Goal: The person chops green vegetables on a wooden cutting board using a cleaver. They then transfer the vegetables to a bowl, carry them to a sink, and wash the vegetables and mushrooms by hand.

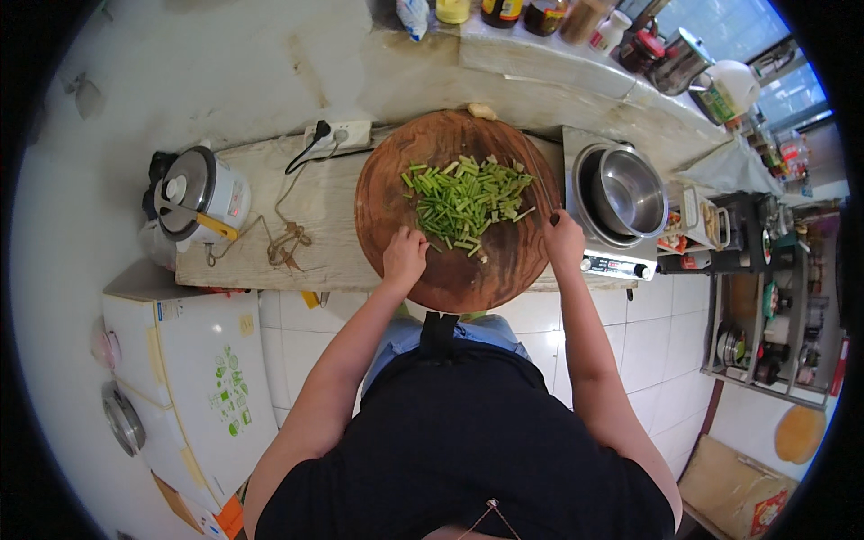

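A round wooden chopping board (381, 196) lies in front of me. Cut green vegetable stems (466, 196) are heaped over its middle, with a few pale bits among them. My right hand (565, 237), at the board's right edge, grips the dark handle of a kitchen knife (542, 179). The blade is seen nearly edge-on and points away from me along the right of the heap. My left hand (405, 256) rests low at the board's left front, fingers curled down, beside a stray stem piece. Whether its fingertips pinch anything is hidden.
A ginger-like root (482, 111) sits at the board's far edge. To the right, steel bowls (631, 192) stand on an induction cooker (611, 265). On the left are a rice cooker (196, 189), a power strip (352, 133) and a cord (290, 246). Bottles (501, 10) line the ledge above.
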`<state>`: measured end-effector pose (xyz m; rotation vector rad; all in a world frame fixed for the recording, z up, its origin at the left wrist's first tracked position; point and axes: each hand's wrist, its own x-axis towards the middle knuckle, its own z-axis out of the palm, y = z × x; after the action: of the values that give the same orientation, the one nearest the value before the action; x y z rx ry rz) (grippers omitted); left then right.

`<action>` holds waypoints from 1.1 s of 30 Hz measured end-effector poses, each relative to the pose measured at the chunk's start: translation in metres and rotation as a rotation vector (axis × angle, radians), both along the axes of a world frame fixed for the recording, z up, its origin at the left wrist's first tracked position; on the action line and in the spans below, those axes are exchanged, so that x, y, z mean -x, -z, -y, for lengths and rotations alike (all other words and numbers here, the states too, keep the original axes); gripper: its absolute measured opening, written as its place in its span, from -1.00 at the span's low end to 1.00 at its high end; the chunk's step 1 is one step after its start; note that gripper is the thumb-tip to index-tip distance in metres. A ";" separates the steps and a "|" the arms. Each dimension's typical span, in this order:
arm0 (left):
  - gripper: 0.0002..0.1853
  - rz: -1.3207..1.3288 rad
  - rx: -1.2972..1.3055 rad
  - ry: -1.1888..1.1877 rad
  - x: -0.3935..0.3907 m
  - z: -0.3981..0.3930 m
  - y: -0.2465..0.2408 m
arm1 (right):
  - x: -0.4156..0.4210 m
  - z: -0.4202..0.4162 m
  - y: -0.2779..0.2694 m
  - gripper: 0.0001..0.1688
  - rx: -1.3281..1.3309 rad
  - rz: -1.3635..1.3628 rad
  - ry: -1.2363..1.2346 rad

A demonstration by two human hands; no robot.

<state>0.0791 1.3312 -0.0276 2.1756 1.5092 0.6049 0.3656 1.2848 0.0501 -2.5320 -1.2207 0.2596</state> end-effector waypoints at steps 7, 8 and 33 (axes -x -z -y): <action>-0.89 0.059 -0.057 0.040 -0.029 -0.016 -0.020 | -0.013 0.009 0.019 -0.69 -0.016 -0.191 -0.066; -0.89 0.072 -0.070 0.062 -0.037 -0.022 -0.022 | -0.014 0.012 0.020 -0.68 -0.039 -0.298 -0.035; -0.74 0.496 0.382 0.249 -0.190 -0.086 -0.049 | -0.031 0.020 0.011 -0.58 0.212 -0.196 -0.133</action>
<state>0.2690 1.4176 0.0213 1.7203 0.9808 0.6473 0.3970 1.2644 0.0390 -2.5263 -1.3461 0.6848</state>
